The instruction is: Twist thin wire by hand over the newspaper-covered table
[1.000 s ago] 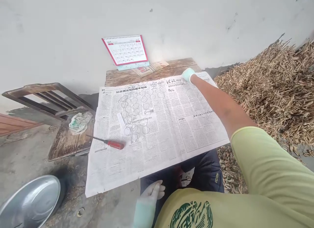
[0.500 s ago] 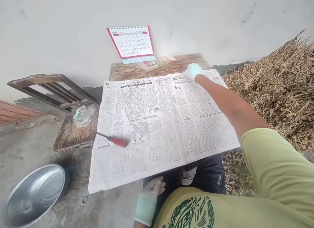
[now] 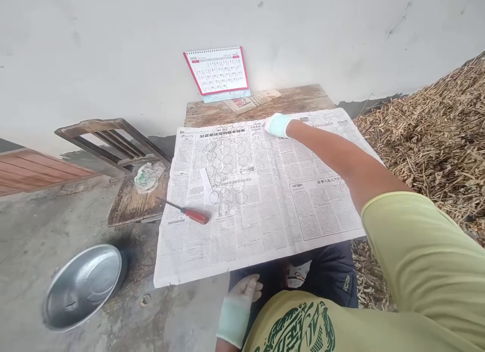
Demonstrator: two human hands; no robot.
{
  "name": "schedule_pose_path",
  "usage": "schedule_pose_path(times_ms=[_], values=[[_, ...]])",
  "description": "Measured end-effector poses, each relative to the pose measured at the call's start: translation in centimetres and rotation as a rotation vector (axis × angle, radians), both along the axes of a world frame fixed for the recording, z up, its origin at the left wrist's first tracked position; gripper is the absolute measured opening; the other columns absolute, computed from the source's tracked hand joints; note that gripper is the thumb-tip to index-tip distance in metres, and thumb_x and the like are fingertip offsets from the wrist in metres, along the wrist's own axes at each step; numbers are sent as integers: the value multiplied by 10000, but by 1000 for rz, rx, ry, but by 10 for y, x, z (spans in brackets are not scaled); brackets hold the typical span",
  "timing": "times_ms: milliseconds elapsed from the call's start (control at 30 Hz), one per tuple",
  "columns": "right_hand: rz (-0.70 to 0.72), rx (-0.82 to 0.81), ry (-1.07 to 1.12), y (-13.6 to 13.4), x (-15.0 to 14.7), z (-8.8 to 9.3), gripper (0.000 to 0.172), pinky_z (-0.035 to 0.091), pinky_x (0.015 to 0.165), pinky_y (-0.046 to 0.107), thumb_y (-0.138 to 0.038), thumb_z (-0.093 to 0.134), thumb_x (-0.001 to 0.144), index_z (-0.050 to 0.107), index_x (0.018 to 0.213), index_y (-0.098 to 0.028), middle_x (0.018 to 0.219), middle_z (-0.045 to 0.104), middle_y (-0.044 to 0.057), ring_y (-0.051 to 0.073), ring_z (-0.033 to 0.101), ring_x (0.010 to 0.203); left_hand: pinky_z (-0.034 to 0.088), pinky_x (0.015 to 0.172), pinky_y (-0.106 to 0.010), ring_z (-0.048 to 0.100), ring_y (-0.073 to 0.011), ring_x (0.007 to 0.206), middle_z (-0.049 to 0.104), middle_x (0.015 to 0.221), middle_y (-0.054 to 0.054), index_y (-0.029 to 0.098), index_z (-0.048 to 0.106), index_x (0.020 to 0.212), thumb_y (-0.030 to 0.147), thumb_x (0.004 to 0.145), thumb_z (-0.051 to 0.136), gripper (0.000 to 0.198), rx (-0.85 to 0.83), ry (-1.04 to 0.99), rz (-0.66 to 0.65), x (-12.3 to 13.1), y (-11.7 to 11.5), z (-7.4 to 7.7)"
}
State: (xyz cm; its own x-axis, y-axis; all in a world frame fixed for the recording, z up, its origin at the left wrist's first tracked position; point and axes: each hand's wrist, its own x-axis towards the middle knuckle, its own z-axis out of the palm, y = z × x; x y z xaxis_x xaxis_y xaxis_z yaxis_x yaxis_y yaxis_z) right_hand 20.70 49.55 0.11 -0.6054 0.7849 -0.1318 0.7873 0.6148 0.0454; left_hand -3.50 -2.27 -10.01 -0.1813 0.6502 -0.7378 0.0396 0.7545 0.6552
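Observation:
A large newspaper lies spread over a small wooden table. My right hand, in a pale glove, rests flat on the paper's far edge near the middle, arm stretched across the sheet. A red-handled screwdriver lies on the paper's left side, beside a small white strip. My left hand, also gloved, rests low near my knee below the paper's front edge, fingers loosely together, holding nothing I can see.
A desk calendar leans on the white wall behind the table, a booklet before it. Left: a wooden board with a crumpled bag, a wooden frame, a metal basin. A straw pile fills the right.
My right hand has slid left along the newspaper's far edge toward the middle. The view has shifted, so everything sits further right. My left hand stays by my knee.

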Motion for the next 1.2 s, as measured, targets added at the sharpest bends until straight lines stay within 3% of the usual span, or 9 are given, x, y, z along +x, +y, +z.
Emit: schedule_pose_path(times_ms=[167, 300, 367, 467, 600, 733, 900, 1067, 1200], values=[[-91, 115, -11, -20, 9, 30, 73, 515, 930, 523, -37, 630, 832, 693, 842, -73, 896, 738, 214, 360, 710, 1015, 672, 829, -465, 789, -314, 774, 822, 839, -154, 140, 799, 966, 763, 578, 770, 735, 32, 8, -22, -3, -3, -3], [-326, 278, 489, -67, 26, 68, 166, 538, 957, 464, -152, 519, 992, 682, 972, -131, 974, 758, 139, 284, 714, 959, 663, 899, -474, 808, -327, 868, 836, 923, -151, 139, 806, 1056, 730, 685, 712, 705, 51, 32, -98, -1, -7, 8], [-339, 279, 579, -105, 35, 84, 251, 576, 883, 390, -197, 424, 1049, 668, 1011, -156, 958, 763, 99, 220, 720, 875, 655, 936, -461, 812, -318, 919, 841, 976, -133, 156, 810, 1099, 686, 752, 684, 646, 66, 44, -155, 3, -8, 23], [-386, 24, 989, -173, 43, 103, 223, 593, 725, 325, -268, 501, 1033, 670, 924, -172, 865, 765, 87, 182, 719, 751, 639, 984, -443, 812, -291, 963, 844, 1034, -98, 196, 813, 1139, 617, 839, 647, 543, 126, 58, -233, 11, -5, 56], [-408, -281, 1176, -256, 44, 118, 220, 558, 605, 279, -320, 626, 958, 672, 790, -184, 727, 737, 62, 146, 676, 638, 620, 1029, -454, 811, -275, 960, 848, 1036, -74, 223, 804, 1140, 634, 890, 620, 514, 333, 121, -239, 18, 13, 104], [-364, -408, 1283, -317, 40, 117, 226, 538, 584, 275, -333, 636, 903, 686, 737, -188, 695, 730, 45, 135, 658, 600, 607, 1047, -447, 804, -276, 1037, 842, 1078, -85, 209, 743, 1267, 650, 938, 606, 567, 581, 213, -121, 26, 43, 139], [-360, -553, 1285, -370, 31, 100, 217, 560, 618, 312, -344, 620, 880, 699, 723, -217, 692, 724, 36, 167, 679, 647, 554, 1124, -472, 732, -298, 1244, 775, 1310, -160, 143, 634, 1430, 657, 955, 641, 700, 852, 131, -95, 37, 67, 164], [-380, -623, 1308, -398, 27, 82, 199, 569, 644, 342, -331, 601, 872, 694, 722, -240, 692, 702, 27, 180, 669, 667, 627, 980, -378, 797, -239, 1004, 844, 1072, -84, 184, 790, 1208, 548, 948, 711, 454, 802, 139, -223, 44, 68, 167], [-446, -708, 1330, -413, 23, 70, 181, 577, 674, 351, -306, 594, 865, 706, 736, -246, 724, 716, 22, 176, 667, 673, 622, 960, -329, 793, -204, 927, 850, 970, -45, 200, 838, 1056, 436, 946, 723, 285, 809, 212, -203, 45, 63, 161]])
